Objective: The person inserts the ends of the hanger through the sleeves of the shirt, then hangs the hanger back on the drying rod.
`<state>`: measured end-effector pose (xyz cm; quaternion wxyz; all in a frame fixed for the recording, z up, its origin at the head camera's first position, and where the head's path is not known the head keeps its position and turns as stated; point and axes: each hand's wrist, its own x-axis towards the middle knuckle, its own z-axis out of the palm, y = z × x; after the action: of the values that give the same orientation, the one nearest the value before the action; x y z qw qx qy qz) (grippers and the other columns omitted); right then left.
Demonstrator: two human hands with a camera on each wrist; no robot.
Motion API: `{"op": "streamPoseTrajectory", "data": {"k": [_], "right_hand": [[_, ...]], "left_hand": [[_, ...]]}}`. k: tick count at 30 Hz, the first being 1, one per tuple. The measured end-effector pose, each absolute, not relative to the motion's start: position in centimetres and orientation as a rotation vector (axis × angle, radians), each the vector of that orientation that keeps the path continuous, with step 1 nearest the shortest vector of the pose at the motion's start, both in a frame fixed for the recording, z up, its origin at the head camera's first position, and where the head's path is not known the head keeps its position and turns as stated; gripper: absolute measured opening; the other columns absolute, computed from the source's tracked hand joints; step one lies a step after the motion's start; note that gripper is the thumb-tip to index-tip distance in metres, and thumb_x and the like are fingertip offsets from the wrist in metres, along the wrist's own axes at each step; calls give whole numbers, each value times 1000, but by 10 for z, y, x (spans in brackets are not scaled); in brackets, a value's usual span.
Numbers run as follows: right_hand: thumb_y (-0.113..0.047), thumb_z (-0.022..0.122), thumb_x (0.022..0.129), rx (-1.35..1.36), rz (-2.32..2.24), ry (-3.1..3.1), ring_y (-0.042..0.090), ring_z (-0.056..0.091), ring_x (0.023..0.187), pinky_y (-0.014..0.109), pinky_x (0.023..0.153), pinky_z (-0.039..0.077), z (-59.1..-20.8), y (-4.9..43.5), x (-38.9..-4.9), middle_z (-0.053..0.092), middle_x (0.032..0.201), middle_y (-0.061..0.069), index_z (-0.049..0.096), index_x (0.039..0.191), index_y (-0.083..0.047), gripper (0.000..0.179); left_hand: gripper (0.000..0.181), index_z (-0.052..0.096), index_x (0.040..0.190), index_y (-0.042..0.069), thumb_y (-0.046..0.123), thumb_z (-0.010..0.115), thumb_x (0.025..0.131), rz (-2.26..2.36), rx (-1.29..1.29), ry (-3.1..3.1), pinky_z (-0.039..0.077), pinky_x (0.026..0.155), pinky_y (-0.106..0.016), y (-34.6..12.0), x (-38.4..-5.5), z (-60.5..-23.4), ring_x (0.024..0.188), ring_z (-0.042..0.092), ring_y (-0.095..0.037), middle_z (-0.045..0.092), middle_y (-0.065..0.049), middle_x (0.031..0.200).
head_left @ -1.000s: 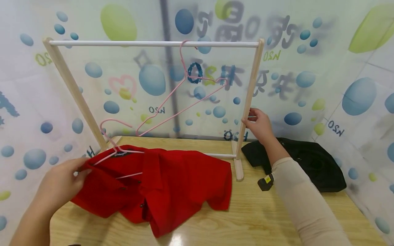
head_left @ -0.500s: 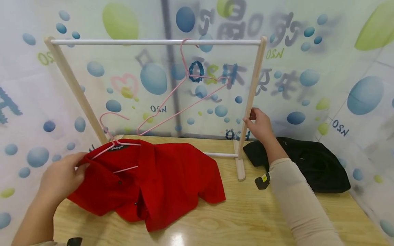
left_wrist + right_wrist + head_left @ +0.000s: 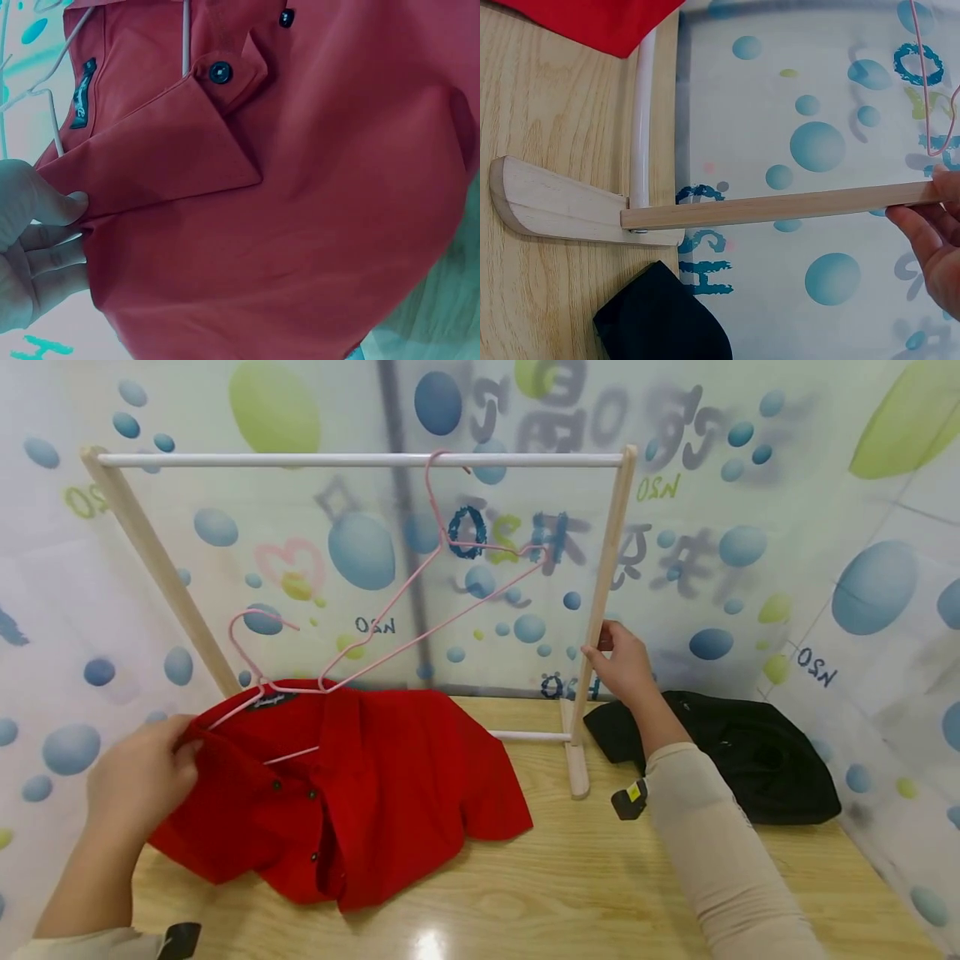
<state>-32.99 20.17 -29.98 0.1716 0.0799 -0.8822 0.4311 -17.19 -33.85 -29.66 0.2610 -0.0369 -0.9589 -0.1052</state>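
A red collared shirt with dark buttons hangs on a pink wire hanger at the left, before a clothes rack. My left hand pinches the shirt at its collar and shoulder; in the left wrist view the thumb lies on the collar and the fingers go behind the cloth. On the right, my right hand grips the rack's wooden upright between thumb and fingers. The rack's white top rail carries a second pink hanger, bare, whose lower end overlaps the shirt's collar in the head view.
A black garment lies on the wooden table to the right, behind my right forearm. The rack's wooden foot and white lower bar stand near the patterned backdrop.
My left hand has raised the shirt and its hanger somewhat and shifted them left, so the hanger's hook is higher. My right hand keeps its hold on the upright.
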Motion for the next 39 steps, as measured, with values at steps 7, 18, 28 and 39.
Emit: {"op": "streamPoseTrajectory", "data": {"k": [7,18,28,39], "right_hand": [[-14,59,98,252,1225,-2503,39,53,113,54,96,45,-300,202,-330,56,112,21,48,133,3,40],[-15,59,98,250,1207,-2498,39,52,116,55,96,44,-302,202,-331,56,116,21,47,134,2,41],[-14,57,99,281,1219,-2490,39,53,113,54,92,47,-302,202,-331,55,117,22,46,136,2,41],[-14,57,99,260,1238,-2503,37,54,112,53,88,49,-301,201,-329,54,116,21,46,136,1,41]], "left_hand": [[15,60,102,-2,2,59,88,-282,-26,-2578,44,53,-59,-335,-177,-288,75,55,-49,61,-30,87],[9,58,96,-3,4,56,90,-282,32,-2541,41,48,-55,-333,-190,-270,71,54,-47,59,-30,82],[16,58,103,-3,8,51,94,-288,79,-2556,41,46,-57,-326,-199,-248,75,53,-49,59,-32,88],[29,56,119,-6,8,50,95,-281,143,-2568,42,60,-67,-316,-208,-218,88,50,-54,56,-35,103]]}}
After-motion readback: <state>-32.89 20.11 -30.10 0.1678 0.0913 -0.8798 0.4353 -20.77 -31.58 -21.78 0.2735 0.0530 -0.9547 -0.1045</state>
